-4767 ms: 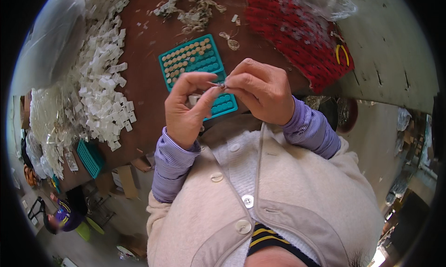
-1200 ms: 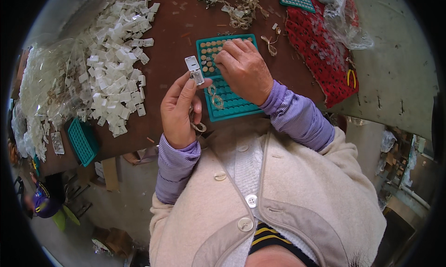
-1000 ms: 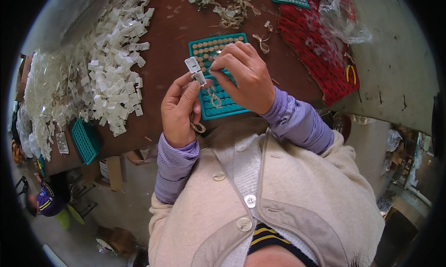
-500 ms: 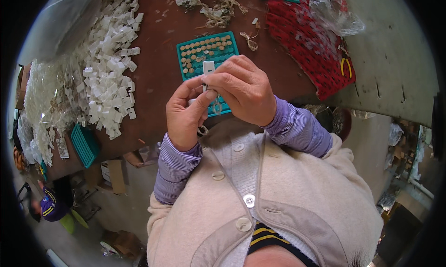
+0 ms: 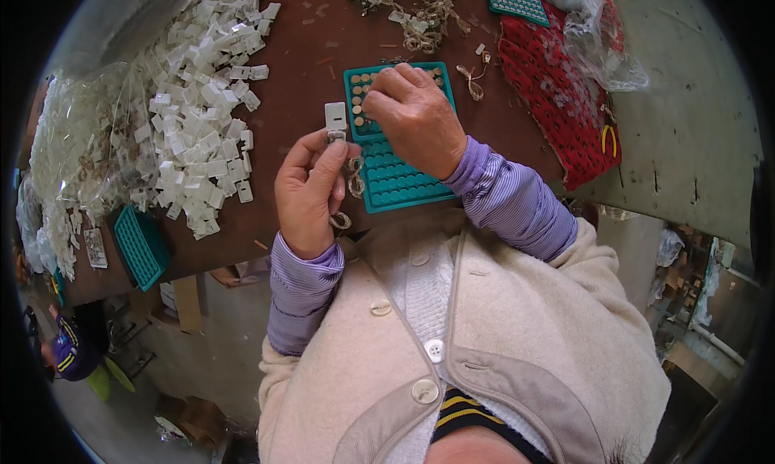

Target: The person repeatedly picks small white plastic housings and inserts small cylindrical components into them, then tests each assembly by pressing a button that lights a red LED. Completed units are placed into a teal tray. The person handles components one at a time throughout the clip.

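Between the thumb and fingers of my left hand (image 5: 311, 191) is a small white plastic housing (image 5: 335, 117), held upright with its slotted face showing. A looped, clear-beige wire (image 5: 355, 181) dangles beside that hand. Over the far half of a teal tray (image 5: 412, 191) hovers my right hand (image 5: 420, 117), its fingers bent down and closed toward the cups. Small round tan discs (image 5: 358, 109) sit in the tray's far rows; the near rows show bare teal cups. Whatever the right fingertips pinch is hidden beneath the hand.
A big heap of white plastic housings (image 5: 210, 125) covers the table's left side. Tangled wires (image 5: 428, 16) lie at the far side, near another teal tray (image 5: 517, 1). Red patterned cloth (image 5: 549, 100) and yellow-handled pliers (image 5: 609, 141) are on the right. A teal basket (image 5: 139, 247) stands at the left edge.
My right hand has left the white housing and moved up over the tray's discs. My left hand, still gripping the housing, has shifted slightly left. The whole view has shifted a little.
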### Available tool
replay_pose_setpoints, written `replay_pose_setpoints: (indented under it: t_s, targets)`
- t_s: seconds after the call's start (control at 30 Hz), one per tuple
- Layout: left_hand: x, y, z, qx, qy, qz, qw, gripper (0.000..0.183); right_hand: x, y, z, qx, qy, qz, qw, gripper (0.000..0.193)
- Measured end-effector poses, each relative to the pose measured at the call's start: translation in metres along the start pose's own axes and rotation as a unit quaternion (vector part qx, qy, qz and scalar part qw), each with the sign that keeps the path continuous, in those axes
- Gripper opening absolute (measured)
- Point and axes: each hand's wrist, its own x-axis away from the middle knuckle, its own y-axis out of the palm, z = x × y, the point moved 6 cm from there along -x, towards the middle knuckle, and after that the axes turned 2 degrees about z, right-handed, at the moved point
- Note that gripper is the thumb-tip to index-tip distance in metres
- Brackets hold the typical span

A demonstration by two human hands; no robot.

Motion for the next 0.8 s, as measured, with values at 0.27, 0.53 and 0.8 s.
replay_pose_setpoints:
  t_s: [0.27, 0.53, 0.8]
  targets:
    - [0.009, 0.031, 0.010, -0.068, 0.029, -0.051, 0.996, 0.031, 0.010, -0.048, -0.015, -0.221, 0.032, 0.108, 0.969, 0.025]
    - [0.019, 0.069, 0.010, -0.130, 0.033, -0.096, 0.986, 0.031, 0.041, -0.080, -0.001, -0.278, 0.126, 0.143, 0.942, 0.019]
    - [0.017, 0.069, 0.003, -0.141, 0.044, -0.096, 0.984, 0.026, 0.052, -0.082, -0.003, -0.267, 0.123, 0.093, 0.951, 0.019]
